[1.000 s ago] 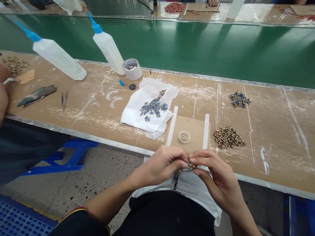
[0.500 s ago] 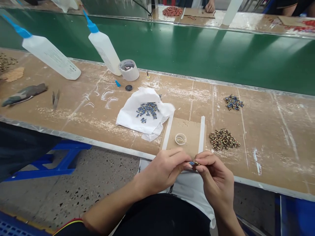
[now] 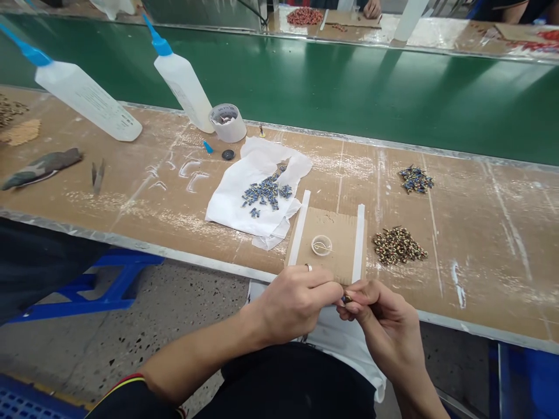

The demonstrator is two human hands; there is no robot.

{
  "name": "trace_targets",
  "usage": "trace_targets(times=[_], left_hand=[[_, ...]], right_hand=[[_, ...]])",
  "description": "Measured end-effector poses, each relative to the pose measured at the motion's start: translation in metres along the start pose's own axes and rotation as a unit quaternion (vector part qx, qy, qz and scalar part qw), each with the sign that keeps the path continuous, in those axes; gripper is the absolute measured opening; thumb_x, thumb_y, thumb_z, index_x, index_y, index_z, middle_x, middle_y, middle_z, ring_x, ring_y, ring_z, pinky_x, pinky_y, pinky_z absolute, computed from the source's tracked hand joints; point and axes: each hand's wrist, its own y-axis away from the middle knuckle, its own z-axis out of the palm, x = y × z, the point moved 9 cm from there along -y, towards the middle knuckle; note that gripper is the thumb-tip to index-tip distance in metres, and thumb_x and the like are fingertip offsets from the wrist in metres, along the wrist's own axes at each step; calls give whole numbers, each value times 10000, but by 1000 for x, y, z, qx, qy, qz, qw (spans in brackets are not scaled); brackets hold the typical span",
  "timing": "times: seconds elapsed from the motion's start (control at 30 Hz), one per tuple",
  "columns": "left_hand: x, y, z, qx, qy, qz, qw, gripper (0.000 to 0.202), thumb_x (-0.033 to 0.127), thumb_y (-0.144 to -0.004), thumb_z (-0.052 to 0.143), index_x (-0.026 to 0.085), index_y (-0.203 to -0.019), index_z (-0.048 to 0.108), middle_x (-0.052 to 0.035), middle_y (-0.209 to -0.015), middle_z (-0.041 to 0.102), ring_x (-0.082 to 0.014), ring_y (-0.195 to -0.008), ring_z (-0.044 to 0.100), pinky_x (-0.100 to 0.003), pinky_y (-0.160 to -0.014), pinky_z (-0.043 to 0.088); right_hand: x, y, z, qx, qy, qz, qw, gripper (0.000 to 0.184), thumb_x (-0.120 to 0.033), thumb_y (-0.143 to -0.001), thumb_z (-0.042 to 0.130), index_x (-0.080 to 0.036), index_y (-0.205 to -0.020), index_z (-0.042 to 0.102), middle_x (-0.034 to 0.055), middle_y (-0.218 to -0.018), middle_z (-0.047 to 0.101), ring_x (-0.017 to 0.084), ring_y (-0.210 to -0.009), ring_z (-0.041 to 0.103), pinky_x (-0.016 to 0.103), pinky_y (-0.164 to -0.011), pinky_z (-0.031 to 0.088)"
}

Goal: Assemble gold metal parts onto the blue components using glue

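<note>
My left hand [image 3: 301, 299] and my right hand [image 3: 384, 317] meet at the table's front edge, both closed in a pinch. Between their fingertips shows a small blue and gold piece [image 3: 346, 298], mostly covered by the fingers. Just beyond them lies a cardboard sheet [image 3: 340, 227] with two white tape strips, and on it a small clear cup [image 3: 321, 245] with a thin wire-like loop. Left of it, small blue pieces [image 3: 266, 189] are spread on white paper [image 3: 227, 198]. On the right are a pile of brown-gold pieces [image 3: 399, 245] and a pile of blue-gold pieces [image 3: 415, 178].
Two white bottles with blue nozzles [image 3: 87, 102] [image 3: 186, 84] and a tape roll [image 3: 227, 123] stand at the back left. Tweezers [image 3: 98, 177] and a camouflage-patterned pouch [image 3: 41, 167] lie farther left. Behind runs a green belt [image 3: 349, 96], with another person's hand [image 3: 372, 9] across it.
My fingers have closed further around the small piece, the left hand curling in more. The white paper's upper flap now lies flatter, exposing more blue pieces.
</note>
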Motion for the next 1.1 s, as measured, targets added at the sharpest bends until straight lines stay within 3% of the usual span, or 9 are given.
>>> trace_targets(times=[0.3,0.5,0.6,0.67,0.73,0.8,0.93,1.1], left_hand=[[9,4,2,-26,-86,31,995,346,104,-981,333,172,-718,549,-2,-667,566,-131,-549,472,-263,-539,350],[-3,3,1,-32,2,1,999,219,197,-985,468,143,-838,621,-15,-738,643,-126,-606,564,-241,-558,402],[-47,10,-20,-17,47,-97,994,170,274,-979,541,150,-1046,634,-23,-904,715,-136,-783,652,-224,-715,472],[-95,27,-47,24,-21,-226,974,155,237,-987,506,171,-1030,639,-35,-974,719,-167,-889,659,-258,-783,471],[-136,50,-75,59,-118,-329,935,158,218,-978,492,172,-965,643,-49,-966,708,-205,-905,647,-302,-799,458],[-163,66,-91,71,-169,-377,908,138,207,-953,508,173,-950,642,-60,-977,702,-229,-915,640,-325,-805,453],[-183,73,-94,74,-176,-393,899,97,221,-922,542,189,-958,626,-51,-961,686,-229,-886,632,-317,-774,450],[-187,63,-86,57,-163,-408,897,36,196,-898,544,203,-903,579,-40,-941,631,-225,-874,608,-318,-762,433]], right_hand=[[10,1,7,-37,-53,41,997,168,-166,-927,618,-216,-774,571,-16,-762,629,99,-657,609,208,-611,508],[5,-4,1,-24,-37,56,997,104,-227,-914,636,-216,-811,627,-6,-713,646,112,-605,641,203,-575,538],[-6,-5,-33,27,73,35,996,86,-284,-871,680,-210,-826,683,27,-726,684,147,-617,673,219,-570,559],[-9,-10,-71,85,163,30,982,155,-365,-825,712,-211,-835,709,47,-753,709,168,-624,678,241,-570,563],[-7,-20,-116,150,251,51,955,288,-488,-781,711,-213,-865,721,64,-786,728,195,-653,680,282,-597,557],[0,-39,-158,202,329,95,918,351,-557,-773,687,-222,-871,721,80,-825,740,222,-741,694,326,-682,532],[6,-97,-217,268,404,125,866,372,-552,-821,616,-207,-928,704,113,-870,722,227,-810,673,343,-732,461],[11,-158,-248,277,408,106,863,513,-576,-822,569,-147,-1075,694,163,-958,709,257,-853,667,348,-700,447]])
